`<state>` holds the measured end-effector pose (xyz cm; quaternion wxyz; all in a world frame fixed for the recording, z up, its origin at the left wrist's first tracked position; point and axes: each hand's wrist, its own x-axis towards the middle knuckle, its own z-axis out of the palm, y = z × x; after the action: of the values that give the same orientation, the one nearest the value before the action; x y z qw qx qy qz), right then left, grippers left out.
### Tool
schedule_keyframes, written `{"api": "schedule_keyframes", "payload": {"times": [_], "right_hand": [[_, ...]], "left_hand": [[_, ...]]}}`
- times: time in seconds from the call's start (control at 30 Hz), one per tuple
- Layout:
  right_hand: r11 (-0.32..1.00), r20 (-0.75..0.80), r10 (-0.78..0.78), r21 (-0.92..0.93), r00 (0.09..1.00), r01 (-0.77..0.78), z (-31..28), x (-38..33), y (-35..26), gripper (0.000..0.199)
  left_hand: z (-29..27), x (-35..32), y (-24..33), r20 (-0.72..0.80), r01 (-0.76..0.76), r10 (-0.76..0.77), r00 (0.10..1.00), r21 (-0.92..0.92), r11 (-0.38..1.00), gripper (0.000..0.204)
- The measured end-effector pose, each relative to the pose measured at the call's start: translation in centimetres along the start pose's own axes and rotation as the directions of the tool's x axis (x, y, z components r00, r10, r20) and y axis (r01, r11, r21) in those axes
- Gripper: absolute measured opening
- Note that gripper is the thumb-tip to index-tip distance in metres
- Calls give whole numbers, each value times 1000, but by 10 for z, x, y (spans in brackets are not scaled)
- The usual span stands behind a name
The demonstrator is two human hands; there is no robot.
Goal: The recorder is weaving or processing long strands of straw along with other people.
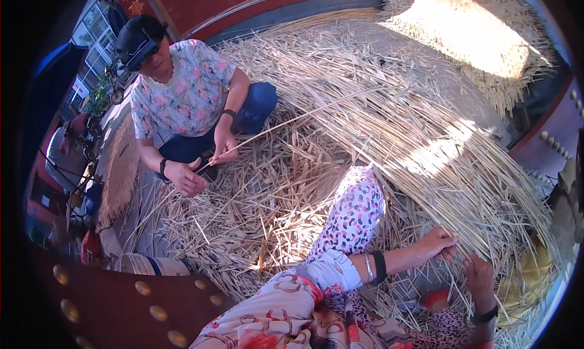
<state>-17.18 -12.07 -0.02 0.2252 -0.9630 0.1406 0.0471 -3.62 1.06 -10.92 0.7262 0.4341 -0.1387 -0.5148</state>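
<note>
At the lower right, my left hand (435, 244) is closed, its fingertips pinched together over the ends of dry straw-coloured stalks (401, 139). Just below and to its right, my right hand (480, 277) has curled fingers and a raised thumb. The two hands are a short gap apart. Whatever lies in their fingers is too thin to pick out among the stalks behind. A bracelet and a dark band circle my left wrist; another dark band is on my right.
Opposite me a crouching person (182, 105) in a floral shirt holds one long stalk (292, 116) in both hands. Loose husks (261, 197) cover the ground between us. A woven straw mat (517, 51) stands at the far right. A studded dark red panel (121, 306) fills the lower left.
</note>
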Motion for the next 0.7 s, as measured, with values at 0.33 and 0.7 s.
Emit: {"api": "schedule_keyframes", "payload": {"times": [0.33, 0.7], "right_hand": [[996, -175, 79, -29, 981, -85, -2, -35, 108, 30], [999, -107, 0, 41, 994, 4, -6, -24, 69, 26]], "left_hand": [[-18, 10, 17, -463, -207, 117, 879, -149, 967, 22], [-5, 5, -7, -178, -66, 49, 983, -91, 994, 22]]}}
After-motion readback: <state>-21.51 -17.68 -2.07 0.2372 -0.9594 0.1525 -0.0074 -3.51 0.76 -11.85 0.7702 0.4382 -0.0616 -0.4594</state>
